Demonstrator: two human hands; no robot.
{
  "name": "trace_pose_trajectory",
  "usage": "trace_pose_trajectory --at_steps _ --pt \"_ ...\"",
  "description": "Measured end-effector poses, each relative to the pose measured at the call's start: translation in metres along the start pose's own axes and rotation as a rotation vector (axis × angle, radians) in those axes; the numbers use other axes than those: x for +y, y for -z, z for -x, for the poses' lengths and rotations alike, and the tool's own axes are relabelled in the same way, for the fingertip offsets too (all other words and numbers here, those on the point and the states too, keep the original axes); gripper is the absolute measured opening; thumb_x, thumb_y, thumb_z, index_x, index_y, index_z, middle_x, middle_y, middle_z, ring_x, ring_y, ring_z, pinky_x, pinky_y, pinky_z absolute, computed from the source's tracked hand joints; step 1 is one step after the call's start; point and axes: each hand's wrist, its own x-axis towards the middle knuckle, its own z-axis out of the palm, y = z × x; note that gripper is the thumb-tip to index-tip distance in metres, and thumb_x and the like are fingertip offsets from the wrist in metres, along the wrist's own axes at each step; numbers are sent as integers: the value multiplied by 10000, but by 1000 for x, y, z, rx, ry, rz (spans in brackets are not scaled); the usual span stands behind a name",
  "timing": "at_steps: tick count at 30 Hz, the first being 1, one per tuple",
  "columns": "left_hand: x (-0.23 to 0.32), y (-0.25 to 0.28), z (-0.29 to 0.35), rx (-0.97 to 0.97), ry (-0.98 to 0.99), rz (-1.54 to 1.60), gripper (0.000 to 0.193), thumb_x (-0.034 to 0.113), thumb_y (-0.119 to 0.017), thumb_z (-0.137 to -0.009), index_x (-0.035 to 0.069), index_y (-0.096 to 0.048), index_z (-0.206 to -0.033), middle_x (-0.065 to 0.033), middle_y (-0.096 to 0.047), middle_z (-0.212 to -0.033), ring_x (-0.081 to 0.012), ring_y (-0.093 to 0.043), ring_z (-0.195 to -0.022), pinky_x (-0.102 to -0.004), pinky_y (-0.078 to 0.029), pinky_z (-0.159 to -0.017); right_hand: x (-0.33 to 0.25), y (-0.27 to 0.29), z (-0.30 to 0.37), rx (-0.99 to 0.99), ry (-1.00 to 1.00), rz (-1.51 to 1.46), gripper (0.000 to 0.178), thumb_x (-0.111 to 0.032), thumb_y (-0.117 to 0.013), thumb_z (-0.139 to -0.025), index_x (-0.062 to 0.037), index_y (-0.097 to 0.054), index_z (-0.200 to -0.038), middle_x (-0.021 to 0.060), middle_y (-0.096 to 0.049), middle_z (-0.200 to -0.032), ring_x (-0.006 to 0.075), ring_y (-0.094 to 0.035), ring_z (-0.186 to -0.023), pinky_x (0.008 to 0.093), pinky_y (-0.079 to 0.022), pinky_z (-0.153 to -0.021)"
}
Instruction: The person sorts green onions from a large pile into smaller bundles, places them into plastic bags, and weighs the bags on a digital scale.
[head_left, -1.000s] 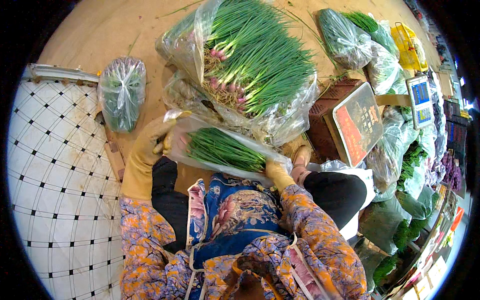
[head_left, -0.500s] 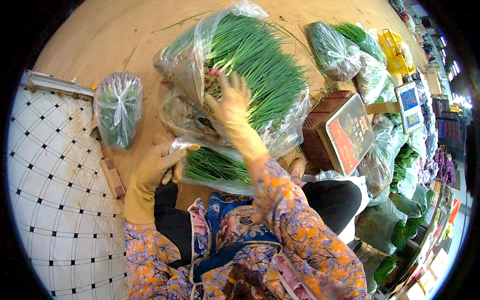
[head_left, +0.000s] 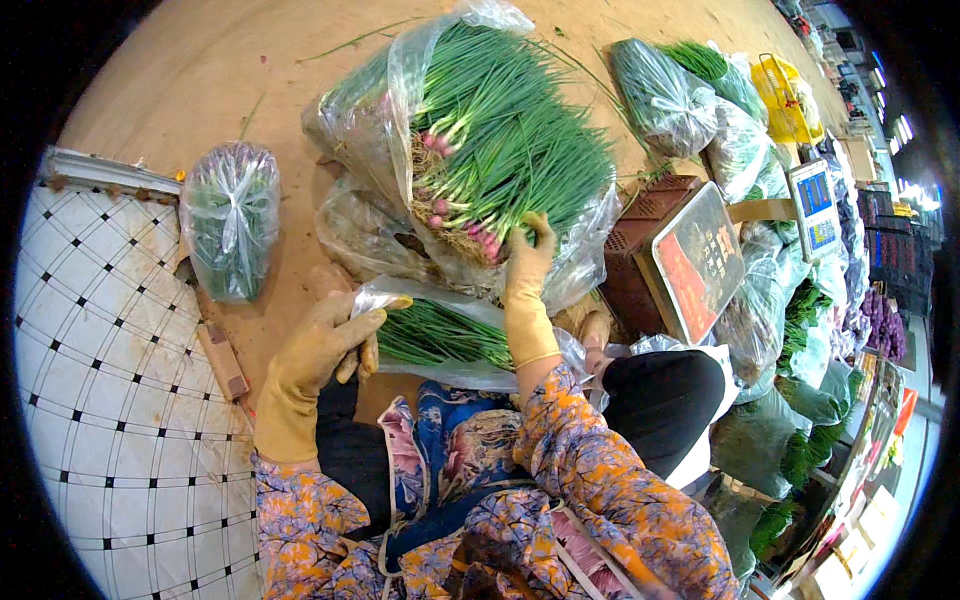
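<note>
Left hand (head_left: 325, 345), in a yellow glove: fingers closed together on the film at the left end of a clear bag (head_left: 480, 376), which lies lengthwise in front of the person. Inside that bag, just right of the left grip, a bunch of green stalks (head_left: 440, 335). Right hand (head_left: 530, 265), same kind of glove: beyond the bag, fingers curled against the near edge of a big heap of spring onions (head_left: 515, 120); whether they are clamped on any stalks, cannot tell. Reddish bulbs (head_left: 437, 145) with stringy roots run along the heap's left and near side, the closest of them just left of the right hand; green tops fan away from it to the far right. Crumpled large plastic wrapping (head_left: 350, 145) around the heap, beyond the left hand. Left of and beyond the left hand, well apart, a tied bag of greens (head_left: 232, 235) on the brown floor (head_left: 190, 90). Further left, a white tiled surface (head_left: 130, 385) with small black diamonds. Right of the right hand, a flat scale (head_left: 695, 265) with a brown crate (head_left: 640, 235) at its left edge and a display (head_left: 815, 210) on its far side. Past these, a yellow basket (head_left: 785, 100).
</note>
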Motion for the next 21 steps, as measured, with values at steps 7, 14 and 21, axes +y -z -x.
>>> trace_pose_trajectory --at_steps 7,14,21 --pt "-3 1 1 24 -5 26 355 242 -455 -855 -11 -505 -1099 -43 -539 -536 -51 -420 -356 -147 -281 -300 -20 -26 10 144 -306 242 689 -193 -725 -653 92 -352 -1157 177 -436 -1148 229 -440 -1034 307 -334 -901" --pt "4 -5 -6 43 10 -6 283 191 -471 -856 -14 -530 -1043 -46 -542 -551 -52 -393 -344 -159 -280 -307 39 -4 -5 218 -737 -465 652 -300 -695 -694 -62 -342 -1188 114 -495 -1063 247 -536 -839 347 -479 -616" --pt "14 -13 -11 65 57 -9 287 202 -476 -854 -1 -540 -1046 -42 -535 -536 -47 -372 -346 -157 -271 -324 -15 -36 -17 47 -737 142 1150 -445 -733 -585 98 0 -1286 231 -254 -1306 310 -320 -1170 389 -278 -968"
